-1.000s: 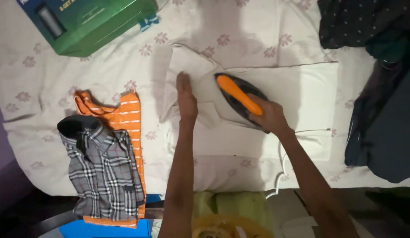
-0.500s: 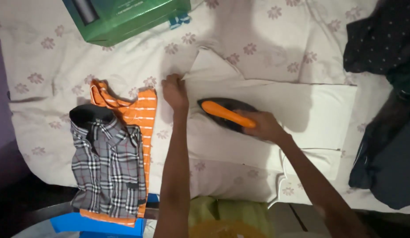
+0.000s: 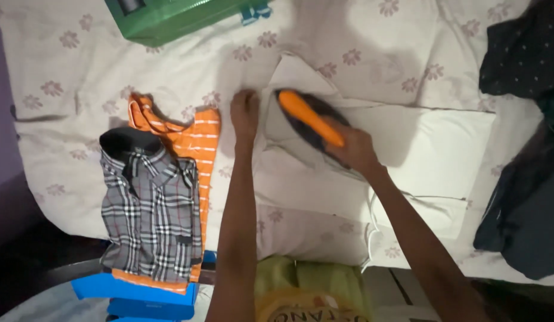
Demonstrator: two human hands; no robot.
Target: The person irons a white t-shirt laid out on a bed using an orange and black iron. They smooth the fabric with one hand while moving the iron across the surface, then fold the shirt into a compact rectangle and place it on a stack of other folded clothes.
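White cloth (image 3: 408, 149) lies spread across the middle of the flowered bed sheet (image 3: 68, 65), right of the folded grey plaid shirt (image 3: 149, 209) and orange striped top (image 3: 196, 140). Her left hand (image 3: 245, 113) presses flat and open on its left edge. Just beside it, the right hand (image 3: 351, 149) grips the iron's orange handle (image 3: 306, 116), its long axis slanting up-left toward the left hand.

The green box (image 3: 169, 18) is cut off at the top. The right hand (image 3: 351, 149) hides part of the iron (image 3: 306, 119).
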